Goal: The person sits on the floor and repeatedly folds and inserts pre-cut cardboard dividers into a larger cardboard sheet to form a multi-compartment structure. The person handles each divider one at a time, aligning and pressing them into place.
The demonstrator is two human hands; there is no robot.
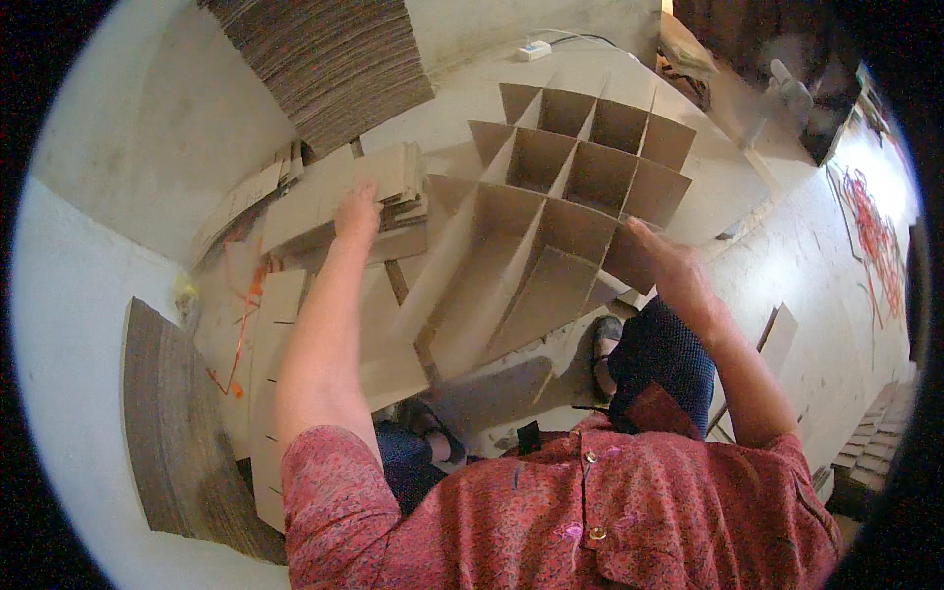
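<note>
My left hand [359, 212] rests on a stack of flat cardboard strips [324, 195], its fingers reaching over the top strip. To the right stands a cardboard divider grid [560, 172], made of crossed slotted strips that form several square cells. Two longer panels [489, 264] slope from its near side toward my body. At the grid's right near corner, my right hand [680, 275] is closed with its fingertips on the edge of a cardboard panel. The thumb of that hand is partly hidden.
A tall pile of cardboard sheets [329, 69] stands at the far left, and another pile [187, 433] leans at the near left. Slotted strips [265, 393] lie beside it. A white power strip [534, 50] sits behind the grid. Tangled red cord [870, 236] lies far right.
</note>
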